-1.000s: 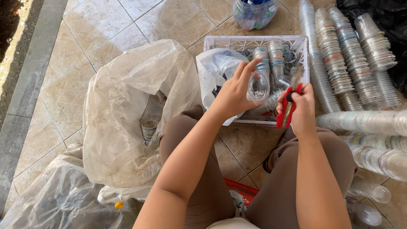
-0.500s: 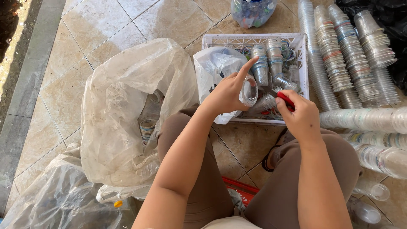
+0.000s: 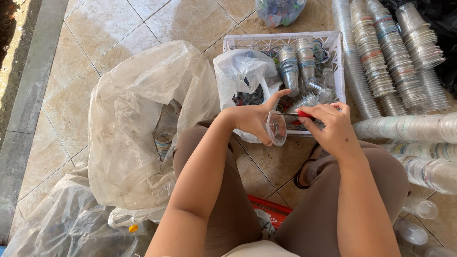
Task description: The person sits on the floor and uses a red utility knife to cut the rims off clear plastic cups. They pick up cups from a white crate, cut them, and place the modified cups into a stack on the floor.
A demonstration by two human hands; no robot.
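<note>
My left hand grips a clear plastic cup, lying sideways with its mouth turned toward me. My right hand holds red-handled scissors whose blades reach to the cup's rim. Both hands hover above my knees, just in front of a white plastic crate holding stacked cups and cut rim rings. A small white bag of scraps sits in the crate's left part.
A large clear plastic bag with cups inside stands open at my left. Long stacks of clear cups lie at the right, more across. A bag of caps sits beyond the crate. Loose cups lie by my right leg.
My left hand lowered the cup from above the crate and turned its mouth toward me. My right hand brought the scissors down and their blades to the cup's rim.
</note>
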